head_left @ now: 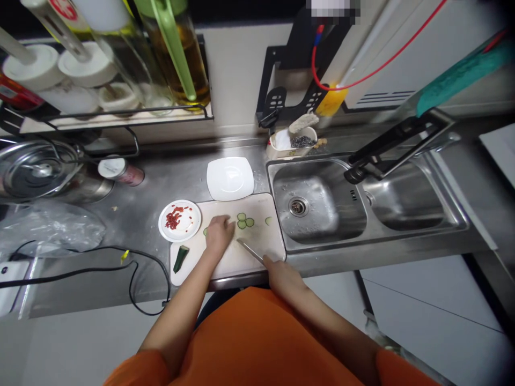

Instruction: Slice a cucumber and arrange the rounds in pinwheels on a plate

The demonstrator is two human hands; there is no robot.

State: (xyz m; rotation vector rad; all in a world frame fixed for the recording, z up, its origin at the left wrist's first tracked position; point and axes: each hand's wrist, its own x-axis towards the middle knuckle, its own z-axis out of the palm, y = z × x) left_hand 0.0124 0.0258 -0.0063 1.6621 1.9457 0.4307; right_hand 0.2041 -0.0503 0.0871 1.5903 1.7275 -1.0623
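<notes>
My right hand (284,274) grips a kitchen knife (251,251), its blade pointing left and away over the white cutting board (261,236). On the board's left half, my left hand (219,235) has its fingers curled downward. What they hold, if anything, is hidden. A bit of green (205,231) shows at the left edge of that hand. Several thin cucumber slices (245,221) lie beyond the knife tip, and another slice (269,220) is near the board's right edge. A dark green cucumber end piece (181,259) rests at the board's left corner.
A white plate of small red pieces (174,221) overlaps the board's far left corner. Behind the board is a square white plate (230,178). To the right is a double steel sink (322,198) with a black faucet (358,169). Black cables (132,268) cross the counter left.
</notes>
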